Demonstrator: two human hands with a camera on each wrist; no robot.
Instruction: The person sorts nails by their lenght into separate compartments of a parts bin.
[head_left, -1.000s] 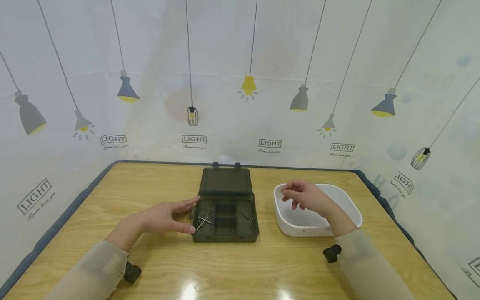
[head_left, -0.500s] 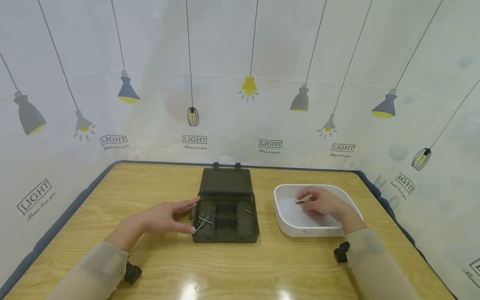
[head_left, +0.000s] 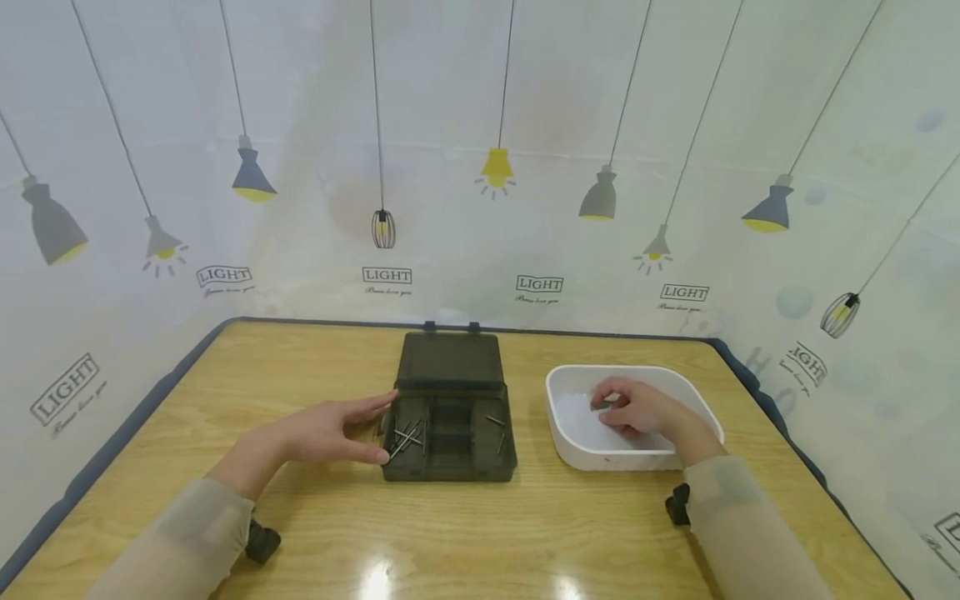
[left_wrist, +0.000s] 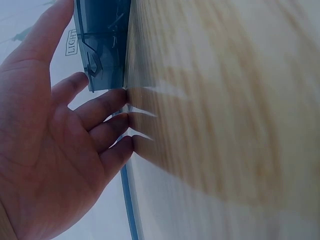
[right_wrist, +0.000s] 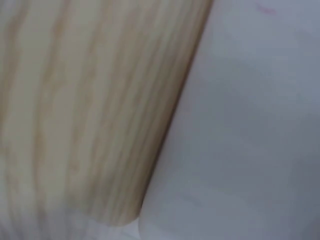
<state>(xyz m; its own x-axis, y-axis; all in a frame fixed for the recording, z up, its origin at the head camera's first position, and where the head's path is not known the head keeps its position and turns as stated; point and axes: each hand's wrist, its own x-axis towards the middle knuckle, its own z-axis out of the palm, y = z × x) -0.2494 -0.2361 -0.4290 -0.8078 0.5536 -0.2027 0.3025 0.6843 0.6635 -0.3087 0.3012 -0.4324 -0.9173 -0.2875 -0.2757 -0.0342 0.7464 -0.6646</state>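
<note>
A dark translucent compartment box (head_left: 450, 467) stands on the table, its lid (head_left: 450, 357) raised at the back. Thin metal pins or nails (head_left: 406, 437) lie crossed in its left compartment, and shorter ones (head_left: 496, 420) lie on the right. My left hand (head_left: 318, 432) steadies the box's left side, thumb at the front corner and fingers spread behind. In the left wrist view its fingers are loosely bent beside the box (left_wrist: 104, 62). Inside the white bin (head_left: 570, 456), my right hand (head_left: 645, 412) pinches a small dark metal piece (head_left: 602, 406) between thumb and index finger.
The wooden table (head_left: 465, 533) has a dark blue edging (head_left: 180, 379). A white curtain (head_left: 450, 167) printed with lamps hangs behind and at the sides. The bin's outer wall fills much of the right wrist view.
My right hand has moved to the right and down into the white bin, its fingers closing around a small metal piece. My left hand stays at the box.
</note>
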